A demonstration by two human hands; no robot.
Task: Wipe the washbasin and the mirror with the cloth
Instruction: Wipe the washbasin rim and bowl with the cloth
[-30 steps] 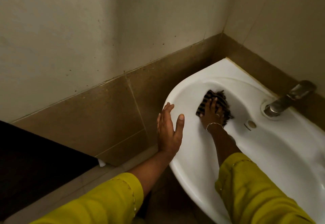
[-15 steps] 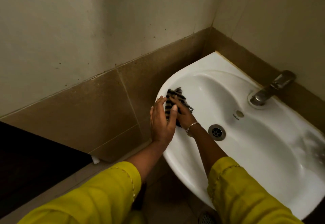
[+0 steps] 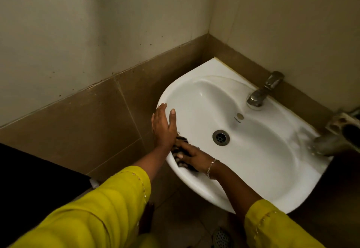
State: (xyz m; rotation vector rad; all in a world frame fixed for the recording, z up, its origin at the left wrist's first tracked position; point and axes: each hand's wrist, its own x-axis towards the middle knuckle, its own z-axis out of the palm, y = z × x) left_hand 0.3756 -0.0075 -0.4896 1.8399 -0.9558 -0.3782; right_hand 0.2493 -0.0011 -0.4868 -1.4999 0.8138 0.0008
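Pressing down on a dark striped cloth (image 3: 180, 151), the right hand (image 3: 191, 157) has its fingers (image 3: 180, 147) spread flat over the fabric, pinning it against the inner left wall of the white ceramic washbasin (image 3: 272, 162), right near the rim. Only scraps of the cloth peek out from under the hand. The left hand (image 3: 163, 126) sits on the basin's left rim just above, fingers straight and loosely together, palm flat, gripping nothing. It overlaps the cloth's top edge, so I can't tell if they touch. Both arms wear yellow sleeves (image 3: 109, 207), and a thin chain bracelet (image 3: 211, 167) circles the right wrist. A round metal drain (image 3: 221, 137) sits mid-bowl, well right of the cloth, and a chrome tap (image 3: 263, 92) stands on the back ledge. Brown wall tiles (image 3: 81, 123) run behind.
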